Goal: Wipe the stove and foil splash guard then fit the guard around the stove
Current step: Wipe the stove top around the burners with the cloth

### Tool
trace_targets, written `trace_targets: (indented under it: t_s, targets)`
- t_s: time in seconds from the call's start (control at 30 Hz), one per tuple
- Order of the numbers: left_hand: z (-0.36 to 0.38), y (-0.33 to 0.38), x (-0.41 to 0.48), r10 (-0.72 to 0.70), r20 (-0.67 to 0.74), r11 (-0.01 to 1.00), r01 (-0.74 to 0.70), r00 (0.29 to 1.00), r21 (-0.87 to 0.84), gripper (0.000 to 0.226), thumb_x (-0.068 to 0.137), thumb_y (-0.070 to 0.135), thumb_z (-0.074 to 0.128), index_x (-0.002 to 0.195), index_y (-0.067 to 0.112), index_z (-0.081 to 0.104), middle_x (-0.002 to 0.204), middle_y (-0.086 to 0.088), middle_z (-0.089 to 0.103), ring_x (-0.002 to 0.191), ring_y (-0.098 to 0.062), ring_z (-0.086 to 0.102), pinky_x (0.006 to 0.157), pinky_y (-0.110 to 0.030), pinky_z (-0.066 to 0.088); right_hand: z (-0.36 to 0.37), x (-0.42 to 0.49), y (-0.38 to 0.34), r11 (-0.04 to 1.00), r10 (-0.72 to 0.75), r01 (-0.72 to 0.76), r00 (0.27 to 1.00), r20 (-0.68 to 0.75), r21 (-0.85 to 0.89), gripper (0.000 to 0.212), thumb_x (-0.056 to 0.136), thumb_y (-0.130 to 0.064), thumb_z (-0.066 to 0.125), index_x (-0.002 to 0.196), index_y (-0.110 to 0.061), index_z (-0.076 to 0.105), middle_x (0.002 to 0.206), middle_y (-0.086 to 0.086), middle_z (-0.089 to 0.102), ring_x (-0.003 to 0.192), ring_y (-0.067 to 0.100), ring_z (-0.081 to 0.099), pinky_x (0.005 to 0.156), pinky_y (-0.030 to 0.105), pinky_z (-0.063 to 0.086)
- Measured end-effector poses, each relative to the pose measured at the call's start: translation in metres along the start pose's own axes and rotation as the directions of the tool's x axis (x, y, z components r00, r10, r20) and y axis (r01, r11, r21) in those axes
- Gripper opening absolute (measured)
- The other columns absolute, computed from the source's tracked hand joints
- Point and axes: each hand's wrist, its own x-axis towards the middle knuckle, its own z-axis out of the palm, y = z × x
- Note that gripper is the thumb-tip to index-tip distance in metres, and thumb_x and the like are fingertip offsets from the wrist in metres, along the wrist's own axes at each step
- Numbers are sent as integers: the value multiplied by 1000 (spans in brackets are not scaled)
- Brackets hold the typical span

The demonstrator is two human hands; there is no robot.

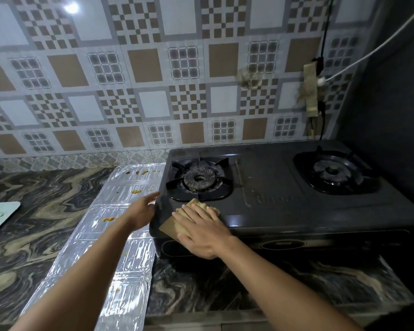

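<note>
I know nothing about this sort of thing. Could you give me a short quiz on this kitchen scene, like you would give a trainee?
1. True or false: the foil splash guard already stands around the stove.
2. What lies under the right hand? A) a sponge B) a tan cloth C) a brush
3. Fill in: the left hand touches the stove's ____ edge.

Key
1. False: it lies flat on the counter beside the stove.
2. B
3. left
</note>
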Motion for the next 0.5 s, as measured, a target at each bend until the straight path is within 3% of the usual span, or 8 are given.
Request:
trace_targets:
  t_s: [0.1, 0.3, 0.5]
  targets:
    - [5, 13, 12, -28, -28, 996, 31, 999, 88, 47, 100, 17, 41, 147, 22, 46, 144, -12, 53, 132, -34, 50, 109, -40, 40, -5, -22, 21, 999, 39, -40, 999, -24, -22, 64, 102, -48, 30, 160, -38, 5, 169, -7, -4, 154, 15, -9, 122, 47, -8]
    - [14, 26, 26, -45, -40, 978, 52, 998, 203, 48, 92, 9, 45, 139, 16, 51, 137, -20, 58, 124, -39, 55, 100, -39, 43, -16, -59, 72, 983, 179, -181, 982, -56, -39, 65, 101, -52, 27, 160, -39, 3, 169, -10, -5, 154, 13, -10, 123, 46, -7]
    - [16, 32, 34, -78, -53, 971, 88, 996, 221, 54, 82, 3, 54, 136, 14, 54, 128, -23, 62, 119, -40, 57, 93, -37, 44, -28, -71, 113, 911, 411, -412, 908, -77, -3, 65, 101, -49, 21, 160, -36, -2, 168, -9, -13, 153, 15, -18, 122, 47, -11]
